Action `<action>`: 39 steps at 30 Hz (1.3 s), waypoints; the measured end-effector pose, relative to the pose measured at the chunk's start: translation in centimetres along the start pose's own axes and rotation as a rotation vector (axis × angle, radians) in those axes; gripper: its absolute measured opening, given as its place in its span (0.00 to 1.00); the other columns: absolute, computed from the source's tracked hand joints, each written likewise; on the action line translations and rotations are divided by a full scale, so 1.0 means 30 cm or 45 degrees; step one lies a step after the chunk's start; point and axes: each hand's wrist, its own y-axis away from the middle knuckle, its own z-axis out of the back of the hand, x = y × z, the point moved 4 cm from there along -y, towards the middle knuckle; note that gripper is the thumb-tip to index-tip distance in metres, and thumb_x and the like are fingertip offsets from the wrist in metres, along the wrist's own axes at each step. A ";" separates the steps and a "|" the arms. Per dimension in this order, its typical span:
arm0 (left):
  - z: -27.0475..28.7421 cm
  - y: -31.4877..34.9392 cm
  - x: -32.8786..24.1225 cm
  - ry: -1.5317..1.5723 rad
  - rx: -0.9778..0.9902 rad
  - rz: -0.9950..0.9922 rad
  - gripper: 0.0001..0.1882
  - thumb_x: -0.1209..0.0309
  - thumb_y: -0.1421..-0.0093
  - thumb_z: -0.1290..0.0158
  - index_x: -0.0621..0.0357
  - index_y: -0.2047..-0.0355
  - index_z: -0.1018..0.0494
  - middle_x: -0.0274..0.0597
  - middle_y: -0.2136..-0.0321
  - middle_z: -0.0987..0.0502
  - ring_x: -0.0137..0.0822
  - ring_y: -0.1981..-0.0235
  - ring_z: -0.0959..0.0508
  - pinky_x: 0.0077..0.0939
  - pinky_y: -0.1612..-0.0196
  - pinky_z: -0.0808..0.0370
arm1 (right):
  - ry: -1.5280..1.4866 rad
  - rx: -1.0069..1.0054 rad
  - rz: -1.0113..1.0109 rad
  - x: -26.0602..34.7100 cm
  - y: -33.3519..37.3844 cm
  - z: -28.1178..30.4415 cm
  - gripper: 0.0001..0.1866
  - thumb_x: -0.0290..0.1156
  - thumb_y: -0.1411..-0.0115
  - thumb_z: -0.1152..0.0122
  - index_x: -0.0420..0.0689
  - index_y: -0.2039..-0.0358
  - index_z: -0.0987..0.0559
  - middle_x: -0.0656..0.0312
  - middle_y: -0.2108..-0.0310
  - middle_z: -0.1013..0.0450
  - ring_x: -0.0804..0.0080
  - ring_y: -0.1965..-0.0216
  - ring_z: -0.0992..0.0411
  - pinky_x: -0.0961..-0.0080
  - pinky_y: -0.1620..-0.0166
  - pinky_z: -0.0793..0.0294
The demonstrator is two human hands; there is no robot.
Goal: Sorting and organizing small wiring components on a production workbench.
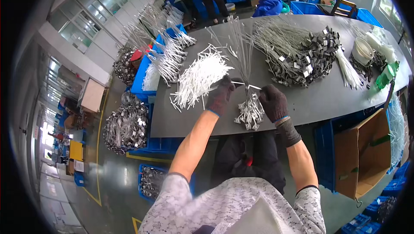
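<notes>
A bundle of thin grey wires (244,59) lies across the near part of the table between my hands, with a cluster of small silvery end pieces (250,112) toward me. A white tie strip (254,87) crosses the bundle just above that cluster. My left hand (221,96), in a dark knitted glove, is closed on the strip's left end. On the other side my right hand (274,102), gloved the same way, has its fingers closed at the right end. The fingertips are partly hidden by the gloves' dark knuckles.
Beside my left hand lies a loose pile of white strips (200,76). Wires with dark square end pieces (302,57) are heaped at the right. Blue bins (142,76) line the table's left edge; an open cardboard box (362,152) stands at lower right. People work farther back.
</notes>
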 end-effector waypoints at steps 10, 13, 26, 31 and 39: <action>-0.127 -0.111 -0.132 -0.103 0.547 0.344 0.07 0.67 0.31 0.50 0.54 0.64 0.24 0.38 0.65 0.21 0.36 0.60 0.19 0.34 0.55 0.20 | 0.065 -0.130 0.307 0.130 -0.149 0.040 0.08 0.29 0.37 0.44 0.44 0.59 0.22 0.49 0.58 0.23 0.46 0.60 0.24 0.57 0.59 0.23; -0.158 -0.117 -0.176 -0.927 0.987 -0.656 0.07 0.67 0.33 0.46 0.53 0.58 0.23 0.36 0.63 0.19 0.35 0.60 0.18 0.33 0.55 0.19 | 0.019 0.025 0.395 0.185 -0.214 0.051 0.08 0.28 0.37 0.45 0.43 0.59 0.21 0.50 0.59 0.22 0.44 0.60 0.24 0.58 0.59 0.23; -0.130 -0.070 -0.214 -0.201 0.639 0.326 0.10 0.66 0.39 0.39 0.57 0.62 0.20 0.35 0.66 0.18 0.33 0.64 0.18 0.29 0.58 0.20 | -0.695 0.629 -0.233 0.229 -0.125 0.081 0.12 0.34 0.36 0.38 0.36 0.63 0.18 0.63 0.76 0.24 0.80 0.75 0.28 0.77 0.68 0.27; -0.137 -0.079 -0.205 -0.058 0.620 0.467 0.08 0.67 0.40 0.38 0.56 0.63 0.21 0.35 0.67 0.19 0.31 0.65 0.18 0.26 0.60 0.20 | -0.830 0.603 -0.427 0.189 -0.083 0.045 0.12 0.34 0.35 0.38 0.36 0.65 0.19 0.66 0.76 0.25 0.82 0.75 0.30 0.79 0.69 0.29; -0.165 -0.085 -0.245 -0.181 0.900 0.272 0.08 0.66 0.34 0.46 0.55 0.60 0.25 0.38 0.65 0.19 0.35 0.63 0.17 0.34 0.58 0.20 | -1.110 0.615 -0.743 0.097 -0.074 0.048 0.11 0.34 0.35 0.39 0.37 0.62 0.19 0.65 0.72 0.24 0.83 0.72 0.28 0.82 0.67 0.28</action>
